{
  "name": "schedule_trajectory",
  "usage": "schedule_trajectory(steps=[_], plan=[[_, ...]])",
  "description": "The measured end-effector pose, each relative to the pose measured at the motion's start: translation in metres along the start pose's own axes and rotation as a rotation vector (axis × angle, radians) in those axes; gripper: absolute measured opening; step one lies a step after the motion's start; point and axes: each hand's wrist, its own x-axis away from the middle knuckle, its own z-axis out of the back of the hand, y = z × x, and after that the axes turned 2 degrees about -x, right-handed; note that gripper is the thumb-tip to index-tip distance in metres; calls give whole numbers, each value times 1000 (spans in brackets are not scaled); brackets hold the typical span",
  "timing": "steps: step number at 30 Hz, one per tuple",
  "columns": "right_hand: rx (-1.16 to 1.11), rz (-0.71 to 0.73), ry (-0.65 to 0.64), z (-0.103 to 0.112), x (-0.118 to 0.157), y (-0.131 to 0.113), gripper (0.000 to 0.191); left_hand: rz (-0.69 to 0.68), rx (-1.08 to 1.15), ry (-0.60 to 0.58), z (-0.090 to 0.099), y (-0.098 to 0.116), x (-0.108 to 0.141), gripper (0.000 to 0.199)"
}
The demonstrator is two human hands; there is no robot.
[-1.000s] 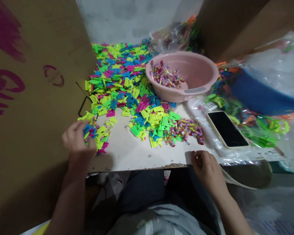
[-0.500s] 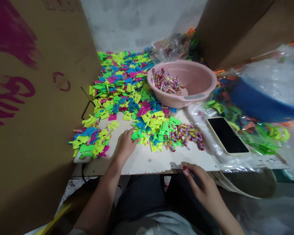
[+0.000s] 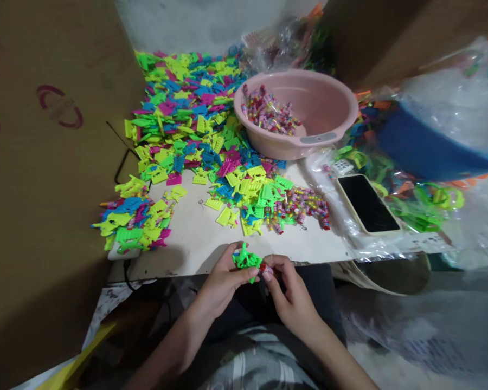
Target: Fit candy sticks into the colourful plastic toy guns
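Cardboard box (image 3: 61, 184): brown, flat-walled, magenta print; rises along the left, closing off that side. Small heap (image 3: 136, 216): thin moulded plastic pieces in yellow, green, blue and magenta, mixed with small tubes; at the near left of the white table (image 3: 195, 233). Large heap (image 3: 187, 97): similar flat, ridged pieces, layered to the far wall. Left hand (image 3: 223, 279): fingers and thumb closed around a green plastic piece (image 3: 245, 257), glossy and irregular, at the near table edge; the thumb covers part of it. Right hand (image 3: 287, 287): thumb and forefinger pinched on a small red-ended tube (image 3: 267, 269), just beside the green piece; whether the two touch cannot be told. Loose tubes (image 3: 309, 206): slender, pink, yellow and red, piled beyond the right hand. Basin (image 3: 329, 100): pink smooth plastic, oval-rimmed, more tubes at its left; hides the table behind. Smartphone (image 3: 369, 203): dark screen, pale case, lying on crinkled clear plastic. Blue tub (image 3: 427, 146): far right, partly covered by clear film.
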Motion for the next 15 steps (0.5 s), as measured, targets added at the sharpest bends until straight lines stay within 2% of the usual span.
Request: schedule_trajectory(steps=[3, 7, 15], plan=[[-22, -17, 21, 3, 3, -3, 8, -50, -37, 27, -7, -3, 3, 49], [-12, -27, 60, 9, 6, -5, 9, -130, -178, 56, -6, 0, 7, 34], [-36, 26, 103, 9, 9, -8, 9, -247, -315, 41, -8, 7, 18, 20]])
